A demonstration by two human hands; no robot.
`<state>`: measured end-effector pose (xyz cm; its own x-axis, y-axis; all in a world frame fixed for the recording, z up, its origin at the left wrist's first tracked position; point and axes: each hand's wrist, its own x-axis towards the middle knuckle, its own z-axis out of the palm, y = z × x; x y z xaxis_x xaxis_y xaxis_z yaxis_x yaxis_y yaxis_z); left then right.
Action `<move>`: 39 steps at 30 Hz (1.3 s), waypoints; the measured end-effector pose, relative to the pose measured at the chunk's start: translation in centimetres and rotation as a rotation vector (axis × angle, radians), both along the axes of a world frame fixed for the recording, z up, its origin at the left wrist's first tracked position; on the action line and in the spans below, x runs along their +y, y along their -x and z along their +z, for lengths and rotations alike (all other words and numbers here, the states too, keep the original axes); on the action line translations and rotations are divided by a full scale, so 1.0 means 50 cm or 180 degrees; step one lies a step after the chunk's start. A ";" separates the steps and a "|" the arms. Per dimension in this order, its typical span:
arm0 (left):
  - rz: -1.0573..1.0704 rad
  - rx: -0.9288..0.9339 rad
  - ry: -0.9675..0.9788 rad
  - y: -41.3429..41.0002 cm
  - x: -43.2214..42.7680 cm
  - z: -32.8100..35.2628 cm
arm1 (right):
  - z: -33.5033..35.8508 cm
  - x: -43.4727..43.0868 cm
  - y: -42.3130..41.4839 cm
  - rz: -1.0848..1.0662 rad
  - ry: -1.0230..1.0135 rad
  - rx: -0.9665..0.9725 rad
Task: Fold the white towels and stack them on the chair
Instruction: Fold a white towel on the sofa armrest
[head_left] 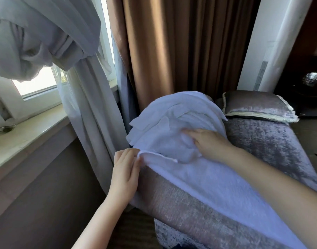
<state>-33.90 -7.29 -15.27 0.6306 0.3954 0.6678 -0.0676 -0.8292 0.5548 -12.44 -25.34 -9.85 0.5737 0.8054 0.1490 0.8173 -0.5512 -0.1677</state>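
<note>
Chair [262, 146] bears a soft, likely limp towel [217, 186]: your left grip [126, 169] pinches its 9 o'clock hem, right grip [208, 142] clutches folds; take corners.

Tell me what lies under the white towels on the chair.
The white terry towels lie over the mauve velvet chair, whose fabric shows below and beside them. The left hand pinches an edge; the right hand grips a bunched fold. Anything else beneath is hidden.
</note>
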 end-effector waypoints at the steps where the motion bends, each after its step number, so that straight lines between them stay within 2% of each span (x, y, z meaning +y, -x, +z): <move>1: -0.0080 0.0018 0.0381 0.002 0.000 0.014 | 0.005 0.010 -0.012 -0.0181 -0.0075 -0.0115; 4: -0.0385 0.0113 0.1375 0.003 -0.002 0.052 | 0.028 0.028 -0.045 -0.0563 -0.0715 -0.0277; 7: -0.0360 0.0090 0.1669 0.003 0.000 0.064 | 0.032 0.024 -0.022 -0.0213 -0.1655 0.0140; 9: -0.0288 0.0060 0.1737 -0.003 0.005 0.061 | 0.020 0.012 0.017 0.0180 -0.1942 0.0322; 12: -0.0041 -0.0033 0.1738 -0.016 0.003 0.053 | 0.005 -0.023 0.078 0.0827 -0.1859 0.0263; 14: 0.0316 -0.0056 0.1443 -0.022 -0.001 0.046 | -0.005 -0.047 0.111 0.1250 -0.1634 -0.0014; 17: 0.0633 0.0092 0.1156 -0.025 -0.015 0.031 | -0.037 -0.060 0.132 0.1595 -0.1077 -0.0874; 19: 0.0630 0.0147 0.1223 -0.022 -0.031 0.026 | -0.054 -0.050 0.129 0.1682 -0.1040 -0.1429; 21: 0.0576 0.0079 0.1447 -0.016 -0.047 0.022 | -0.055 -0.037 0.125 0.1709 -0.1181 -0.1688; 24: 0.0459 -0.0161 0.2169 -0.009 -0.048 0.014 | -0.053 -0.025 0.124 0.1602 -0.0992 -0.1619; 26: 0.0156 -0.0344 0.2760 -0.008 -0.041 0.015 | -0.062 -0.019 0.128 0.1451 -0.0790 -0.1634; 29: -0.0376 -0.0535 0.2999 -0.013 -0.033 0.036 | -0.071 -0.006 0.138 0.1236 -0.0888 -0.1961; 31: -0.0599 -0.0432 0.2723 -0.015 -0.023 0.056 | -0.064 0.001 0.145 0.1230 -0.1181 -0.1951; 34: -0.0596 -0.0011 0.1443 -0.008 0.011 0.078 | -0.053 0.007 0.149 0.1257 -0.1485 -0.1391; 37: -0.0143 0.0275 0.0149 -0.005 0.050 0.063 | -0.024 0.018 0.138 0.0703 -0.1780 0.0094; 38: -0.0049 0.0384 -0.0042 -0.006 0.062 0.047 | -0.019 0.019 0.130 0.0647 -0.1798 0.0483; 39: 0.0038 0.0545 -0.0184 -0.005 0.072 0.028 | -0.016 0.018 0.125 0.0767 -0.1669 0.0554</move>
